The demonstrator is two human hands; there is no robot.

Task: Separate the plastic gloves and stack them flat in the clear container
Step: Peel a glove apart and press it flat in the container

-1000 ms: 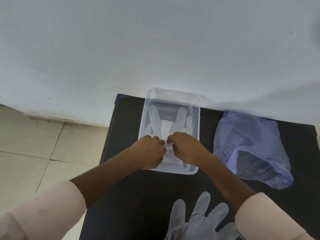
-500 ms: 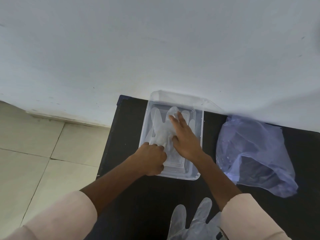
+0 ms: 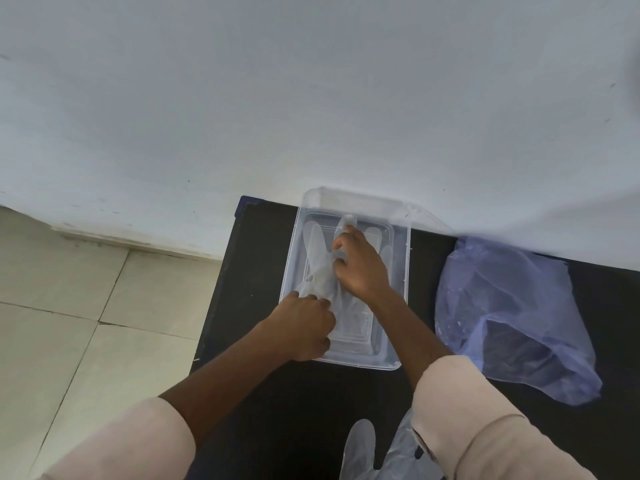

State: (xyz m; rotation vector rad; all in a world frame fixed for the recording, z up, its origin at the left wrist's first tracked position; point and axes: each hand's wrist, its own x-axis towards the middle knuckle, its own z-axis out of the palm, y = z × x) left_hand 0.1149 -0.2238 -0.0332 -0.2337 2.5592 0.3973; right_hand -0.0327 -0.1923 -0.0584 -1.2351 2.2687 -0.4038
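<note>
On the black table (image 3: 277,403), against the white wall: one clear container (image 3: 400,278), one purple plastic bag (image 3: 512,317) to its right, apart from it. Two hands in the container. Left hand (image 3: 304,327) curled, fingers pressing the cuff end of a plastic glove (image 3: 320,268) at the near-left corner. Right hand (image 3: 362,268) fingers pinching that glove's finger part mid-container. More loose gloves (image 3: 360,448) at the table's near edge, count unclear. Container's left rim near table's left edge; bare table between container and bag.
</note>
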